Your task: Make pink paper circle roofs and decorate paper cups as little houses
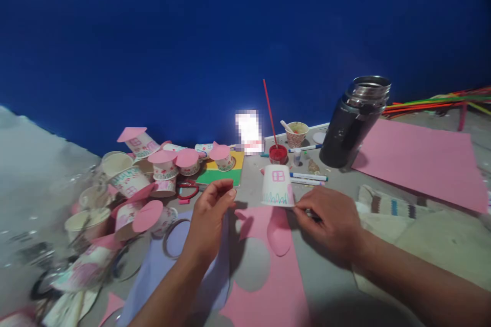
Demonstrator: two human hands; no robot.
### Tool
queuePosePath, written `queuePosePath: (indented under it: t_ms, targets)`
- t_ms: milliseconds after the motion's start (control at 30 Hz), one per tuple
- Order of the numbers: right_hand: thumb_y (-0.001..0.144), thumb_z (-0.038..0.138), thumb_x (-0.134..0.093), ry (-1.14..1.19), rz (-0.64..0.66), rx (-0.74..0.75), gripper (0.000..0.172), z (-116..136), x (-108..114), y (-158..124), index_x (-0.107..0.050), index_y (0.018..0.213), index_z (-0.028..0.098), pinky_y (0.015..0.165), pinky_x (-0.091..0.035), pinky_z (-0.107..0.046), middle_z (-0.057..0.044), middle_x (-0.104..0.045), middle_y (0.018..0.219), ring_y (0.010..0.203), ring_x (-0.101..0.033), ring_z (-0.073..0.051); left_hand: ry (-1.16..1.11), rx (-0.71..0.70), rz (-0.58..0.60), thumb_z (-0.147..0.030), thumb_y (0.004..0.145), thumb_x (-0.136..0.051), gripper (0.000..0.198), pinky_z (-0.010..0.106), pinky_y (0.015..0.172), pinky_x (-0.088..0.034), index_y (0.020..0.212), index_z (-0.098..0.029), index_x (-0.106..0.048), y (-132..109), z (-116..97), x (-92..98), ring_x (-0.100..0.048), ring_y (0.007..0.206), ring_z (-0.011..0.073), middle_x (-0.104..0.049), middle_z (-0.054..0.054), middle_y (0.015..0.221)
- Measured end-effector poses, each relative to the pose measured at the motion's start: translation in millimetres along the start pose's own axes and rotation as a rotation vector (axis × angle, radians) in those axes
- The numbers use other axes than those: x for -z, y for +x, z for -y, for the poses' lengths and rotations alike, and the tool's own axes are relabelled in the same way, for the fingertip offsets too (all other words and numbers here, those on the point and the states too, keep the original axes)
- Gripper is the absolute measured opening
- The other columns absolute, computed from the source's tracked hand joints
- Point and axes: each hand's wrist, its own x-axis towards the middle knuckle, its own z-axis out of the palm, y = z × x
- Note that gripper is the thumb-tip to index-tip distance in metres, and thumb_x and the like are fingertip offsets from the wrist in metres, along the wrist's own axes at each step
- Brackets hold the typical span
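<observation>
An upside-down paper cup (276, 185) with a pink window and green zigzag drawn on it stands on the table between my hands. My right hand (329, 219) is closed beside the cup's lower right rim, pinching something small and dark that I cannot make out. My left hand (209, 217) hovers left of the cup with fingers curled together; what it holds, if anything, is hidden. Below the cup lies a pink paper sheet (268, 286) with round holes cut out and a curled pink flap (279, 234).
Several decorated cups with pink paper roofs (164, 163) crowd the left side, with red scissors (187, 190). A red paint pot (278, 154) with a brush, markers (309, 178), a dark steel flask (353, 122), a large pink sheet (422, 161), coloured sticks (441, 102) and a lilac sheet (172, 265) lie around.
</observation>
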Motion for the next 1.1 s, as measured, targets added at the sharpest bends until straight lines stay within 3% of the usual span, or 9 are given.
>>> queuePosePath:
  t_ms: [67,133,267,400,567,767,867,967,1100]
  targets:
    - [0.096,0.021,-0.059,-0.052,0.009,0.007,0.023,0,-1,0,-0.063,0.073,0.023,0.068,-0.036,-0.033,-0.001,-0.069,0.069,0.067,-0.058,-0.018,-0.072,0.074,0.013,-0.038,0.079,-0.083,0.023,0.021,0.069,-0.051,0.087,-0.018,-0.075,-20,5,-0.9,-0.062,0.077,0.0121,-0.069,0.002,0.086]
    - [0.096,0.020,-0.059,-0.083,0.029,0.049,0.023,3,-2,-1,-0.063,0.073,0.023,0.068,-0.035,-0.034,-0.001,-0.068,0.067,0.066,-0.057,-0.018,-0.252,0.291,0.081,-0.040,0.073,-0.088,0.031,0.021,0.065,-0.052,0.088,-0.014,-0.078,-39,14,-9.1,-0.062,0.074,0.0124,-0.071,0.005,0.085]
    - [0.098,0.017,-0.057,-0.099,0.008,0.193,0.025,18,-4,-4,-0.063,0.074,0.022,0.066,-0.034,-0.035,-0.002,-0.067,0.065,0.065,-0.055,-0.018,-0.614,0.485,0.050,-0.023,0.064,-0.095,0.025,0.020,0.059,-0.054,0.080,-0.016,-0.077,-56,29,-32.8,-0.065,0.073,0.0130,-0.071,0.004,0.084]
    - [0.100,0.021,-0.057,-0.091,0.042,0.289,0.022,24,-3,-4,-0.066,0.080,0.022,0.067,-0.035,-0.035,-0.001,-0.069,0.067,0.066,-0.056,-0.018,-0.650,0.461,0.028,-0.018,0.074,-0.088,0.013,0.020,0.053,-0.054,0.079,-0.017,-0.076,-50,27,-35.9,-0.061,0.064,0.0109,-0.070,0.003,0.079]
    - [0.101,0.033,-0.055,-0.313,0.332,-0.060,0.026,-7,15,18,-0.070,0.083,0.022,0.064,-0.032,-0.032,-0.005,-0.073,0.077,0.072,-0.062,-0.019,-0.509,0.241,-0.065,-0.021,0.074,-0.088,0.017,0.023,0.062,-0.060,0.087,-0.018,-0.076,-33,9,-4.5,-0.067,0.076,0.0147,-0.075,0.004,0.093]
    - [0.096,0.027,-0.057,-0.397,0.547,-0.243,0.023,-43,38,45,-0.070,0.079,0.019,0.057,-0.027,-0.030,-0.008,-0.074,0.075,0.065,-0.063,-0.020,-0.481,0.063,-0.132,-0.022,0.079,-0.083,0.017,0.027,0.071,-0.064,0.091,-0.015,-0.075,-13,2,16.7,-0.072,0.088,0.0190,-0.079,0.008,0.097]
    - [0.096,0.029,-0.058,-0.314,0.664,-0.211,0.018,-34,34,44,-0.073,0.088,0.022,0.064,-0.035,-0.028,-0.006,-0.077,0.088,0.080,-0.068,-0.021,-0.540,0.095,-0.166,-0.017,0.089,-0.070,0.007,0.029,0.070,-0.064,0.086,-0.013,-0.074,-5,8,13.6,-0.073,0.082,0.0181,-0.079,0.008,0.092]
    - [0.096,0.032,-0.060,-0.221,0.726,-0.155,0.016,-19,26,43,-0.073,0.103,0.026,0.073,-0.040,-0.027,-0.002,-0.078,0.103,0.098,-0.069,-0.021,-0.587,0.187,-0.178,-0.016,0.097,-0.054,0.022,0.029,0.069,-0.063,0.087,-0.013,-0.073,-2,13,10.5,-0.073,0.080,0.0175,-0.078,0.008,0.090]
    - [0.098,0.028,-0.052,-0.281,0.638,-0.271,0.022,-29,28,50,-0.073,0.092,0.022,0.067,-0.037,-0.030,-0.007,-0.077,0.094,0.087,-0.069,-0.023,-0.600,0.260,-0.208,-0.017,0.098,-0.051,0.024,0.033,0.073,-0.064,0.084,-0.014,-0.070,-2,18,11.5,-0.073,0.085,0.0197,-0.076,0.007,0.085]
